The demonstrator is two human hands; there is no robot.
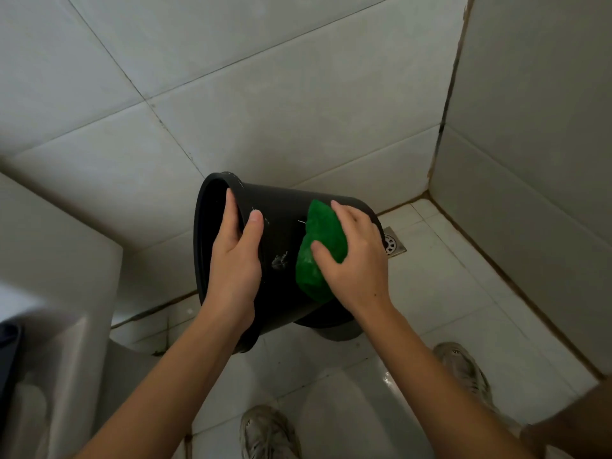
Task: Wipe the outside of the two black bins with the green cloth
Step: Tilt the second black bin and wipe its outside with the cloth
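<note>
Down at the near edge, two worn pale sneakers [270, 432] stand on the white tiled floor [447, 293], one near the middle and the other [463, 369] further right, and both bare forearms reach up from there into the middle of the scene. The left hand [233, 260] grips the rim of a black bin [281, 233], fingers curled over the edge into its mouth, thumb laid flat along the outside wall. That bin is held up off the floor, tipped on its side, open mouth facing left, base pointing right toward the corner. And there's the right hand [354, 256], pressing the green cloth [319, 253] against the bin's outer wall, fingers bent over the bunched fabric, thumb tucked across its near side. The cloth sits on the right half of the wall, toward the base. Just left of it, a whitish smear [280, 260] shows on the black plastic, between the two hands. Beneath the lifted bin, part of a second dark round bin [334, 329] peeks out on the floor. To the far right of the bin's base, a metal floor drain [392, 243] sits beside the wall. A white fixture [59, 260] fills the left side, blurred.
</note>
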